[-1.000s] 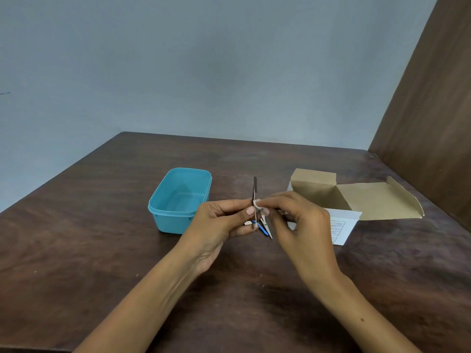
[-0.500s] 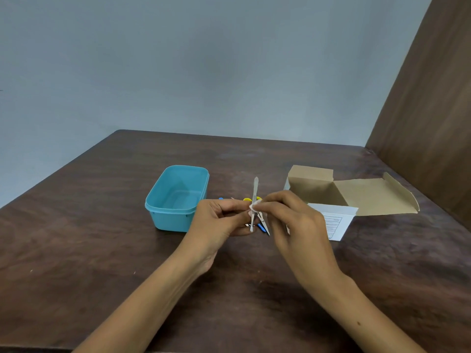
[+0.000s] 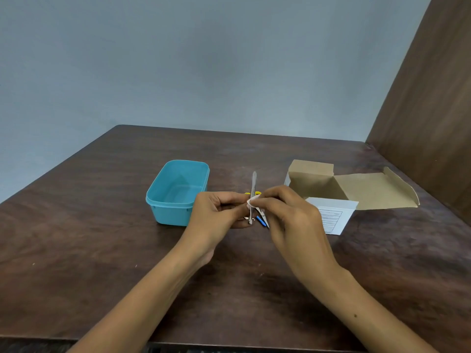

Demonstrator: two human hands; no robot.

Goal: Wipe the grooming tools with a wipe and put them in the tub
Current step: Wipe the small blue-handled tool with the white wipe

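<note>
Both hands work above the worktop (image 3: pixel 102 238): my left hand (image 3: pixel 216 216) pinches the metal tool (image 3: pixel 253 192) upright, so my right hand (image 3: pixel 288 215) can pinch the wipe (image 3: pixel 252 200) around it; the tub (image 3: pixel 178 192) waits empty nearby.

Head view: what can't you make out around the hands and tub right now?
- Tools lying on the table: yellow and blue bits only, hidden behind both hands; type and count unclear.
- Wipe: mostly covered by the right hand.
- Metal tool: its middle is hidden by the left hand and wipe.
- Cardboard box: interior hidden by its near wall.
</note>
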